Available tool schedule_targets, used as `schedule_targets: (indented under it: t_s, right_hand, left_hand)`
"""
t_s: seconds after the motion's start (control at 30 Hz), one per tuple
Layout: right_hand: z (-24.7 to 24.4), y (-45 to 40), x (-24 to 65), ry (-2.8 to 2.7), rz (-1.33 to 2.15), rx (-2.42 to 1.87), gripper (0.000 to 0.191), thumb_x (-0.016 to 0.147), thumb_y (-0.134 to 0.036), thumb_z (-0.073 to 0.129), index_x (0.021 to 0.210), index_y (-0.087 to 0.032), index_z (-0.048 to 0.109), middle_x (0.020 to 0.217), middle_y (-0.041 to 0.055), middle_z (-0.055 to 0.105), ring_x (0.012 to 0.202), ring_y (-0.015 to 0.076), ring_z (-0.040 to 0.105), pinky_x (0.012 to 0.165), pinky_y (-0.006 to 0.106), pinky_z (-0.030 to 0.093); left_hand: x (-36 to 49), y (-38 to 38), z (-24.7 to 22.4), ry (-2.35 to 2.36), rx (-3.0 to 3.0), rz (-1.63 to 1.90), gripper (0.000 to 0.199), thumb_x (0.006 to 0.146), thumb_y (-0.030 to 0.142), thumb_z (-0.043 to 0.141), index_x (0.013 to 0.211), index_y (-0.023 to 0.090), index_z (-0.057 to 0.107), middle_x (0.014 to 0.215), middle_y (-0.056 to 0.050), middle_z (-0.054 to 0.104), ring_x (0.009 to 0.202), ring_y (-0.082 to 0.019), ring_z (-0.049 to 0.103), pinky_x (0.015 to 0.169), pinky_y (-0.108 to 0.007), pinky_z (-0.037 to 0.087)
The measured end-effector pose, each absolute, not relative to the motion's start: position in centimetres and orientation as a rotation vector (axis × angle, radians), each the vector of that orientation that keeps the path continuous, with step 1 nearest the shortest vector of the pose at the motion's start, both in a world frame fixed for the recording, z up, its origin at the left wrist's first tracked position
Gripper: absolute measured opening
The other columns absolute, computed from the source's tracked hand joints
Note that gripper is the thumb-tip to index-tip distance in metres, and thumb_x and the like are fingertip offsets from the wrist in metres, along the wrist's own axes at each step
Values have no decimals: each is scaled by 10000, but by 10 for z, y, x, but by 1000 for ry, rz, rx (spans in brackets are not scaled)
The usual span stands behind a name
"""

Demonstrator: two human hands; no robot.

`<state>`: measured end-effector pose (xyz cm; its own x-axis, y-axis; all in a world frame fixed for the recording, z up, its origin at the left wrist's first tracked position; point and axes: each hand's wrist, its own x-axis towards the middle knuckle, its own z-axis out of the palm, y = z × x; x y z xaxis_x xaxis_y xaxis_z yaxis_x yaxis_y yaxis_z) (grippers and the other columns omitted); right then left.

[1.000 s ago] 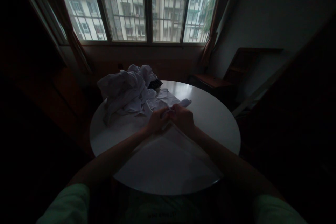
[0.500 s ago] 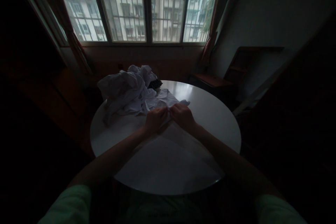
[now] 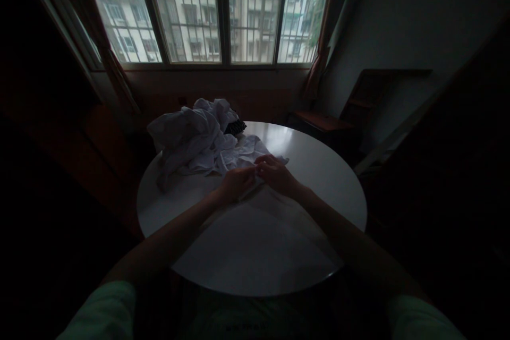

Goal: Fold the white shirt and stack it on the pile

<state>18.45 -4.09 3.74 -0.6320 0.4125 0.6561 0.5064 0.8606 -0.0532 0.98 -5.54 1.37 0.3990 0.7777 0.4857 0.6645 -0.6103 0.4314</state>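
White crumpled cloth [image 3: 195, 135], perhaps clothing, is heaped at the left back of a round white table [image 3: 255, 244]. A flatter part of it spreads toward the middle, where both hands meet. My left hand [image 3: 238, 180] is closed, pinching the near edge of the cloth. Right against it, my right hand [image 3: 274, 174] also grips the cloth with bent fingers, its fingertips almost touching the left ones. What exactly lies between the fingertips is too dark and small to make out. A dark striped item [image 3: 236, 127] shows beside the heap.
Behind the table is a barred window [image 3: 223, 16] with curtains [image 3: 113, 71] at its sides. A wooden chair [image 3: 330, 119] stands at the right back. Dark wooden furniture [image 3: 107, 138] is on the left.
My right hand has shifted slightly, its fingers lifting and extending a little over the cloth edge. My left hand has sunk slightly; the cloth heap stays in place.
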Motion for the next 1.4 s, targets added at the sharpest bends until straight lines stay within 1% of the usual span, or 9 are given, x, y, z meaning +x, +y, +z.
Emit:
schedule_targets:
  t_s: [0.03,0.13,0.3,0.6,0.93,1.1,1.27,1.4]
  right_hand:
    - [36,-40,185,-2335,-107,-638,106,857,-195,448,844,-173,552,941,70,586,883,161,522,775,314,400]
    - [34,-36,187,-2343,43,-597,151,879,-217,411,856,-168,552,885,56,605,828,139,546,755,288,408]
    - [33,-32,189,-2320,88,-559,191,883,-256,408,833,-162,566,856,65,623,809,134,559,727,266,414]
    - [36,-35,189,-2324,59,-558,179,870,-263,436,802,-162,567,805,51,619,757,125,559,696,246,411]
    - [37,-39,189,-2306,191,-580,134,836,-225,473,757,-156,556,734,28,584,685,110,530,632,228,398]
    - [38,-42,188,-2300,215,-581,118,820,-203,487,733,-155,551,721,21,569,666,104,511,614,223,392]
    - [40,-44,188,-2301,227,-567,120,810,-185,474,709,-161,534,712,16,552,652,99,501,608,222,390]
    - [39,-44,187,-2320,199,-553,106,803,-175,475,711,-162,526,696,24,544,643,110,496,602,232,383]
  left_hand:
    - [10,-55,12,1284,2466,1021,283,806,241,455,1021,170,624,783,-29,671,650,-130,582,627,-224,414]
    - [9,-53,9,1257,2427,1056,283,805,303,486,1002,167,637,812,-33,676,673,-132,592,641,-221,421]
    - [9,-53,10,1212,2376,1034,291,832,328,459,996,169,640,809,-25,678,693,-136,600,646,-218,421]
    - [8,-55,12,1181,2354,991,281,811,256,459,1010,176,639,840,-21,681,728,-147,598,683,-233,426]
    - [6,-55,11,1177,2447,998,272,802,257,444,951,168,654,730,-12,657,620,-117,554,600,-206,395]
    - [6,-55,9,1209,2444,993,266,787,254,452,944,170,649,744,-11,654,646,-119,559,620,-208,395]
    - [7,-55,9,1236,2458,969,262,784,256,446,922,162,647,685,-2,629,608,-114,541,596,-208,375]
    - [8,-55,8,1268,2474,980,229,767,244,448,864,156,636,671,-1,614,602,-120,535,591,-217,373]
